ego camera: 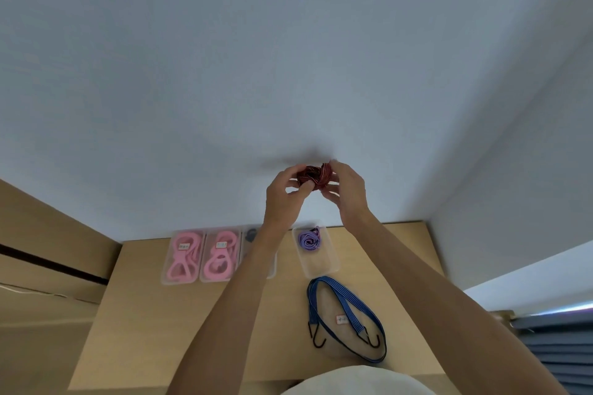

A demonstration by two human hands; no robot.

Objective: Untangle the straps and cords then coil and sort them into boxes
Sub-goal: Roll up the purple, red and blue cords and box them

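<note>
My left hand [284, 191] and right hand [348, 191] pinch the red cord bundle [313, 177] from both sides, raised above the tabletop [154, 314], holding its coil tight. The blue cord [345, 311] lies uncoiled below.

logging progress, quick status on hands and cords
Left hand and right hand both gripping the red cord bundle, raised above the table. Blue bungee cord loose on the table, unboxed. Nothing in the way.
</note>
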